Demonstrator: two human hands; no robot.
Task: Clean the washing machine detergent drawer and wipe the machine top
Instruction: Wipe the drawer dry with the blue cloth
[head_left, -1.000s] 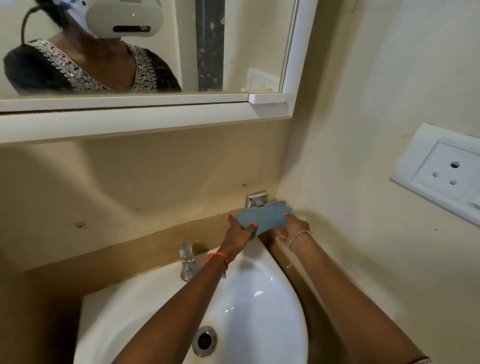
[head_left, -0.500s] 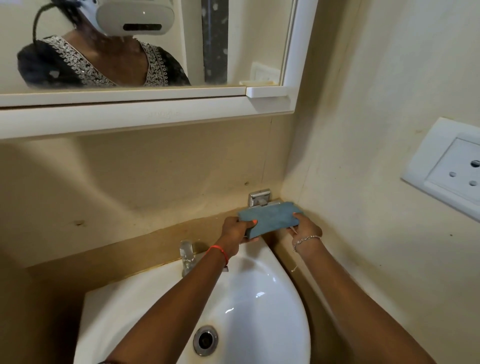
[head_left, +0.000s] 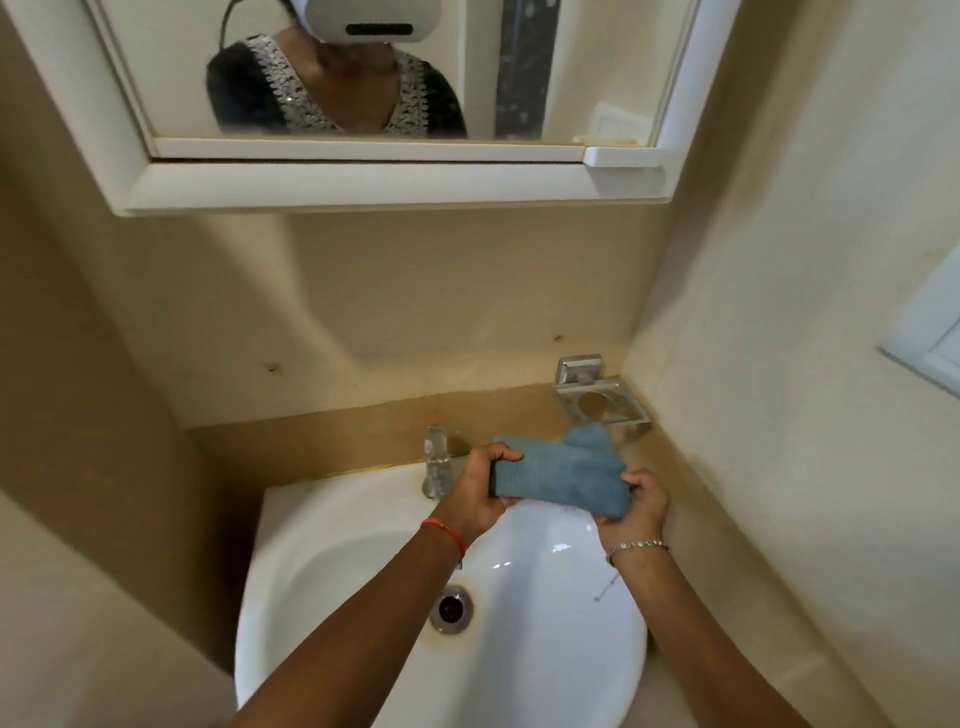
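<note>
A folded blue cloth (head_left: 563, 473) hangs above the back rim of a white wash basin (head_left: 337, 561). My left hand (head_left: 480, 491) grips its left end and my right hand (head_left: 641, 501) grips its lower right end. One corner of the cloth sticks up toward a metal holder (head_left: 602, 402) on the wall, which stands empty. No washing machine or detergent drawer is in view.
A steel tap (head_left: 435, 460) stands at the basin's back, just left of my left hand. The drain (head_left: 451, 608) sits mid-basin. A white mirror cabinet (head_left: 363, 182) juts out overhead. Beige walls close in on both sides, with a white socket plate (head_left: 930, 338) at right.
The cloth has come off the metal holder and moved down and toward me over the basin, held in both hands. The holder is now bare. My view has tilted lower.
</note>
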